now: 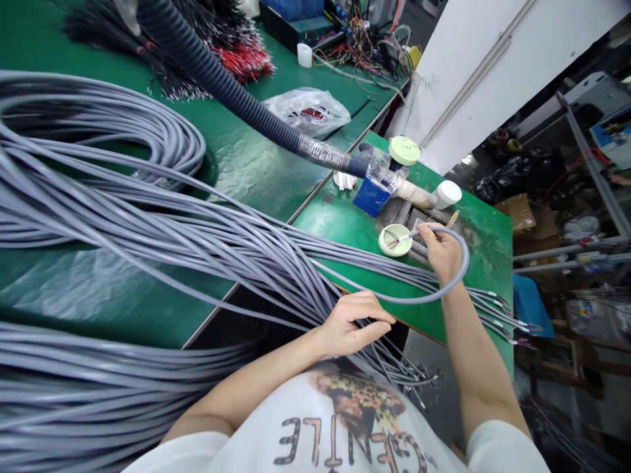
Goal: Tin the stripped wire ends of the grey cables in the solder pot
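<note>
My right hand (440,248) pinches a grey cable (463,259) close to its stripped end. The thin bare-ended wires (393,242) fan out inside a small round pale-green dish (387,249), and the cable loops back over my wrist. My left hand (355,322) rests at the bench's front edge over a bundle of grey cables (296,263), thumb and fingers apart, with nothing visible between them. More grey cables (486,305) lie along the green board (325,220), their stripped ends past my right forearm.
A dark corrugated hose (231,85) slants down to a blue box (371,196) behind the dish. Nearby are a lidded pale-green tub (404,150) and a white cup (447,194). Coiled grey cable (177,141), a plastic bag (308,108) and black wire bundles (108,33) lie on the bench.
</note>
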### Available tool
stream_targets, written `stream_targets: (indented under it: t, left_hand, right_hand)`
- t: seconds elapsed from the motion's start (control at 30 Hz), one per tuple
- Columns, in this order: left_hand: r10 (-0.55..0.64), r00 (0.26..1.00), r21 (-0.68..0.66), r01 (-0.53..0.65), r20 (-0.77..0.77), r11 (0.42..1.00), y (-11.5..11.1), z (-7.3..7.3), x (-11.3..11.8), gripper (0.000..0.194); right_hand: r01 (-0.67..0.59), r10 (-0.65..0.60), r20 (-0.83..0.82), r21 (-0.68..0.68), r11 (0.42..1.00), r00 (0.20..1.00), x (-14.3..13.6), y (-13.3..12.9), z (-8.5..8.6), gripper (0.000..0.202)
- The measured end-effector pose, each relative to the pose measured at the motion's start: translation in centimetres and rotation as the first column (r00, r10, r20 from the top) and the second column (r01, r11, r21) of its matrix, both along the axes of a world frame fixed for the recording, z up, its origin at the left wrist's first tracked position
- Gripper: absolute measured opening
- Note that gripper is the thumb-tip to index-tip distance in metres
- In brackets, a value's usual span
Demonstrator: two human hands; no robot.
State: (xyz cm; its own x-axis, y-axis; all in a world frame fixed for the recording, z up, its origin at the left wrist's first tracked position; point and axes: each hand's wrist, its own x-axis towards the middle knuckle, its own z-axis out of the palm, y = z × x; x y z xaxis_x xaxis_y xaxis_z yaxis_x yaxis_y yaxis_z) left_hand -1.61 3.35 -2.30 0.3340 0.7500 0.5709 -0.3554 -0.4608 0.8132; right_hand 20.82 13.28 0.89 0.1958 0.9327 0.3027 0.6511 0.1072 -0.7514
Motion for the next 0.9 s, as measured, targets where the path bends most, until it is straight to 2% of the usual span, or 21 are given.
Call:
stream_targets:
  t: [0.13,0.23,0.33,0.43,0.53,0.7,0.9]
  left_hand:
    - [-0.008,1.000,0.005,0.008,0.003,1.000,0.0,-0.2,0.0,0.012]
    - [-0.024,1.000,0.017,0.024,0.004,1.000,0.0,-0.2,0.0,0.013]
    - [-0.029,1.000,0.021,0.029,0.010,0.999,0.1,-0.1,-0.1,0.012]
    - [-0.035,0.999,0.017,0.035,0.008,0.999,0.2,-0.1,-0.1,0.011]
    - [-0.041,0.999,0.011,0.041,-0.008,0.999,0.2,-0.2,-0.1,0.012]
    - [-0.047,0.999,0.007,0.047,-0.023,0.999,0.3,-0.2,0.0,0.014]
    - [-0.048,0.998,-0.004,0.048,-0.047,0.999,0.4,0.0,0.1,0.013]
  right_hand:
    - [0.014,-0.015,0.056,0.030,0.999,0.998,-0.4,-0.2,0.9,0.027]
    - [0.040,-0.048,0.058,0.132,0.990,0.997,-0.3,-0.8,1.9,0.024]
    - [0.068,-0.092,0.087,0.248,0.966,0.992,0.7,-1.3,3.0,0.023]
    - [0.103,-0.145,0.119,0.301,0.948,0.982,2.5,-1.2,3.5,0.024]
    - [0.144,-0.188,0.118,0.311,0.940,0.975,4.7,-0.3,3.0,0.026]
    - [0.175,-0.219,0.126,0.290,0.941,0.968,7.7,1.5,1.2,0.023]
    - [0.206,-0.245,0.168,0.219,0.954,0.955,9.0,2.4,-0.2,0.026]
